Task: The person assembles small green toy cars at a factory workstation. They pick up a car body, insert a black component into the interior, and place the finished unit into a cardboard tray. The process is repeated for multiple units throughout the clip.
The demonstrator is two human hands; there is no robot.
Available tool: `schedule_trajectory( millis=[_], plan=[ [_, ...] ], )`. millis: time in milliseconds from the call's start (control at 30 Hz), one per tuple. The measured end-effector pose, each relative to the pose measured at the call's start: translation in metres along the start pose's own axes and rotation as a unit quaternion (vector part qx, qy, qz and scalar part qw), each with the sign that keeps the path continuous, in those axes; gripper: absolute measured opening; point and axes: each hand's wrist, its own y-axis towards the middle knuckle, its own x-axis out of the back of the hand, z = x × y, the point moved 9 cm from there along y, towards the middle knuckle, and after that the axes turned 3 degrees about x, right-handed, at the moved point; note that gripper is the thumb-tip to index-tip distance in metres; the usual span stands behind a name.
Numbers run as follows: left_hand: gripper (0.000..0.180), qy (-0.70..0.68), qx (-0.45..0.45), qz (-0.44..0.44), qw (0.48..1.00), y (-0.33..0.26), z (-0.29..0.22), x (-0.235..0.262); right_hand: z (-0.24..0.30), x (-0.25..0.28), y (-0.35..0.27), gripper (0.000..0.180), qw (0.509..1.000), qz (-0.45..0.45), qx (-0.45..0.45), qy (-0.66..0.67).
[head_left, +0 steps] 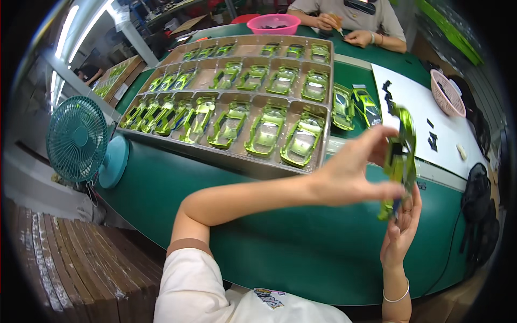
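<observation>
The toy car shell (399,161) I hold looks like plastic with a shiny metallic-green coat; the shells in the tray (323,97) gleam the same. That tray seems thin, dull brownish plastic. The table (301,258) has a smooth, matt green top. A white sheet (414,102) looks like paper, and the fan (77,138) and pink basin (273,23) look plastic
</observation>
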Motion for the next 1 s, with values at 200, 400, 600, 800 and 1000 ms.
schedule_trajectory(
  millis=[200,400,600,800,1000],
  plan=[
    [0.084,0.450,0.159,-0.269,0.837,-0.017,-0.056,0.221,-0.042,-0.007,0.002,0.063,0.983,0.101,-0.117,-0.100],
    [0.074,0.695,0.370,-0.350,0.507,-0.091,-0.048,0.425,-0.055,-0.006,0.007,0.033,0.982,0.082,-0.131,-0.104],
    [0.079,0.650,0.406,-0.315,0.560,-0.114,0.006,0.482,-0.057,0.000,0.007,0.028,0.982,0.054,-0.125,-0.134],
    [0.070,0.606,0.546,-0.328,0.476,-0.184,0.002,0.541,-0.059,-0.003,0.006,0.026,0.983,0.065,-0.117,-0.128],
    [0.067,0.671,0.424,-0.390,0.467,-0.167,-0.006,0.533,-0.055,0.000,0.008,0.026,0.988,0.052,-0.119,-0.081]
  ],
)
